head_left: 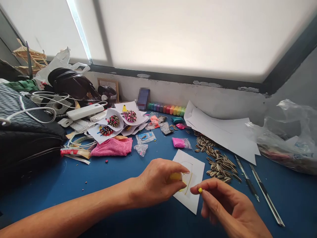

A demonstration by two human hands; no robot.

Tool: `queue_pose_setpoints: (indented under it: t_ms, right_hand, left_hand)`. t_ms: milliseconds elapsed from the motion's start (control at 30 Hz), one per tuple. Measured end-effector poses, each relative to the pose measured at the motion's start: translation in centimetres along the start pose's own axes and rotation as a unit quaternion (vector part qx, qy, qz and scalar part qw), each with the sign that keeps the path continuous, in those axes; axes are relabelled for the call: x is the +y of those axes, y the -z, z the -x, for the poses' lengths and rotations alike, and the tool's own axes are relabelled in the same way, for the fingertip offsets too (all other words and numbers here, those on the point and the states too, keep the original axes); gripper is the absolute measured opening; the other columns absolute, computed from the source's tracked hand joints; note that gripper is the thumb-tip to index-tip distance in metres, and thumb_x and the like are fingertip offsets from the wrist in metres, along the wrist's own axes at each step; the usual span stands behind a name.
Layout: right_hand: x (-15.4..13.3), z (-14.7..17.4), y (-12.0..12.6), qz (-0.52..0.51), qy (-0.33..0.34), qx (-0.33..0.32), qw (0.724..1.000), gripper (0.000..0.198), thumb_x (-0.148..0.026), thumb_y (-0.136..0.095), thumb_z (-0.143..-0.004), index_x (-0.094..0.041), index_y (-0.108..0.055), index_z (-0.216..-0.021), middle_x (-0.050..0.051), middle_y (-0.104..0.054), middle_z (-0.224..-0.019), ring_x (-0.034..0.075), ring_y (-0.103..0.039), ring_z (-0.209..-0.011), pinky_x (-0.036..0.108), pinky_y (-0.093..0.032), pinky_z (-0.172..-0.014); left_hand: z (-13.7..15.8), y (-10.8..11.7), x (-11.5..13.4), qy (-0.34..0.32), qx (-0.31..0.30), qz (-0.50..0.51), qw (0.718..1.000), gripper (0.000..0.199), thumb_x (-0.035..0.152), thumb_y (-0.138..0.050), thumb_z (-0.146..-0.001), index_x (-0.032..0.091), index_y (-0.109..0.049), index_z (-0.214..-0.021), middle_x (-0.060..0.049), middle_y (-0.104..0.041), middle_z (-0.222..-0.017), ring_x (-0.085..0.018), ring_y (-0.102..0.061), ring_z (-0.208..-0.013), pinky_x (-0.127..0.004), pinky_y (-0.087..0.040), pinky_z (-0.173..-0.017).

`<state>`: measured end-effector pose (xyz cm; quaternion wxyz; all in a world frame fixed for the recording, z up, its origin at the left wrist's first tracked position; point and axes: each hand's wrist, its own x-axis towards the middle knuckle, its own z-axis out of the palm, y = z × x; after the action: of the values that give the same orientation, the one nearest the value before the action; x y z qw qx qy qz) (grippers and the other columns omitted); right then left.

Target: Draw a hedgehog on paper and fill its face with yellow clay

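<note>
My left hand is curled round a lump of yellow modelling clay, partly hidden by the fingers. Between the thumb and index finger of my right hand is a tiny yellow clay piece. Both hands are above a small white paper with a thin drawn outline and some yellow along it; my left hand covers part of the sheet. Striped sunflower seeds lie in a heap to the right of the paper. Beyond the sheet is a packet of pink clay.
A pen and a metal cutter lie at right, near large white sheets and a plastic bag. Seed-covered clay figures on paper, a pink cloth and a black bag stand leftward. Clay packets lie behind.
</note>
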<state>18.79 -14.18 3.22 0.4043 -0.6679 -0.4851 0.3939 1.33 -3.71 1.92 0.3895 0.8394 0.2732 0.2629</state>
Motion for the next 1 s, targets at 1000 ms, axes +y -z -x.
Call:
queue_pose_setpoints:
  t_ms: [1000]
  right_hand:
    - [1.5, -1.0, 1.5, 0.224, 0.463, 0.008, 0.858, 0.042, -0.002, -0.063, -0.079, -0.029, -0.066, -0.111, 0.003, -0.076, -0.099, 0.015, -0.074, -0.083, 0.020, -0.058, -0.074]
  left_hand:
    - [-0.6, 1.6, 0.0, 0.143, -0.198, 0.350, 0.904, 0.027, 0.028, -0.075, -0.078, 0.011, -0.072, -0.098, 0.000, -0.060, -0.079, -0.008, -0.049, -0.069, -0.017, -0.038, -0.063]
